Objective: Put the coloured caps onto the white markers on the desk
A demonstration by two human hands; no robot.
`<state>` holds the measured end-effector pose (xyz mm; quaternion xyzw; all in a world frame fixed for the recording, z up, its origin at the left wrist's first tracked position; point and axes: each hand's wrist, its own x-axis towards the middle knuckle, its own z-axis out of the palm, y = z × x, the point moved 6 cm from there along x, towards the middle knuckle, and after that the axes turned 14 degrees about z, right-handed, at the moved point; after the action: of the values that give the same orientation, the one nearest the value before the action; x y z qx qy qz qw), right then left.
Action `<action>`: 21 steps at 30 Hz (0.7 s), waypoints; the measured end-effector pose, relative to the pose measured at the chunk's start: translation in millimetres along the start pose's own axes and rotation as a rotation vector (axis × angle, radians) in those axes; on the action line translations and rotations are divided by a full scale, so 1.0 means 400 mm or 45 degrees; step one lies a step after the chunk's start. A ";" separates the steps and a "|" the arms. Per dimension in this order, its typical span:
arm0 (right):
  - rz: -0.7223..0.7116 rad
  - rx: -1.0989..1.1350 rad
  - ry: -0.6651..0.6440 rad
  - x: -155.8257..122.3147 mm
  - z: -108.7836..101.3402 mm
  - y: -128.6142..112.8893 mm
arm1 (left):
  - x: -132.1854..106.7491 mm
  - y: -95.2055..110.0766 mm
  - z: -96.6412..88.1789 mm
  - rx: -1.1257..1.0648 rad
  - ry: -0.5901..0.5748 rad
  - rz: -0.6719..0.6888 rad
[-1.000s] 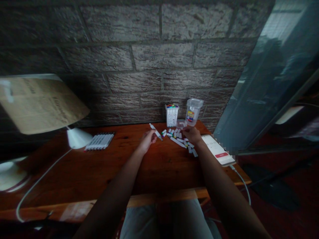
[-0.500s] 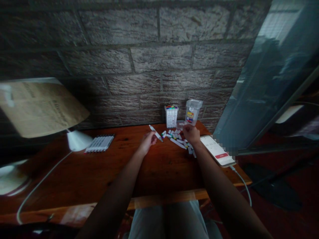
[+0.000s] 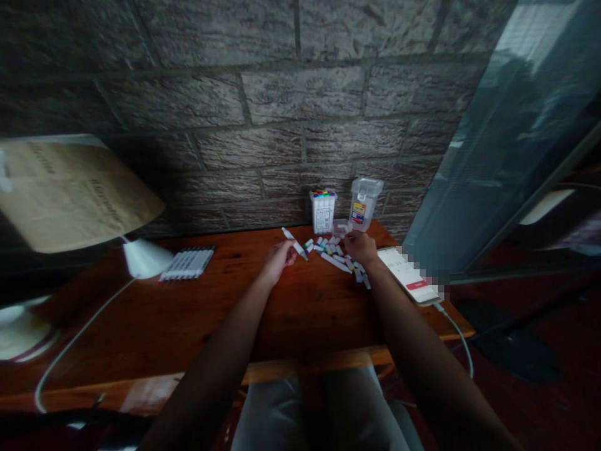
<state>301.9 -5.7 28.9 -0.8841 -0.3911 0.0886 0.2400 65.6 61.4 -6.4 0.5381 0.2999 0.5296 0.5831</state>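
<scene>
My left hand (image 3: pixel 282 255) is closed around a white marker (image 3: pixel 295 241), which slants down to the right with a greyish tip above the table. Over the right side of a pile of small white marker caps (image 3: pixel 335 248) is my right hand (image 3: pixel 360 246), its fingers pinched together; whatever they hold, if anything, is hidden. One longer white marker (image 3: pixel 334 262) lies among the caps. Behind the pile stands a case packed with markers (image 3: pixel 323 212), their ends in several colours. Right of it is a clear plastic case (image 3: pixel 365 203) with a yellow, red and blue label.
A row of white markers (image 3: pixel 188 263) lies at the left beside a lamp (image 3: pixel 84 194) with a paper-like shade. At the right edge a phone (image 3: pixel 408 275) is plugged into a white cable (image 3: pixel 460 329). A stone-block wall (image 3: pixel 300 94) rises behind the wooden table (image 3: pixel 310 313).
The view has tipped slightly downward, so everything sits a little higher in the picture. Both hands keep nearly the same places, the left still gripping the marker.
</scene>
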 end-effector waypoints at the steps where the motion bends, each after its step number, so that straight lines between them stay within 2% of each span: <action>1: 0.002 0.001 -0.007 0.001 0.002 -0.001 | -0.001 0.001 0.001 0.008 -0.006 -0.002; 21: 0.006 0.189 -0.003 -0.003 -0.006 -0.009 | 0.002 0.001 0.000 0.062 -0.027 0.005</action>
<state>299.4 -5.3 32.8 -0.8647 -0.3816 0.1190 0.3040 65.9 62.2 -5.6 0.5584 0.3053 0.5176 0.5719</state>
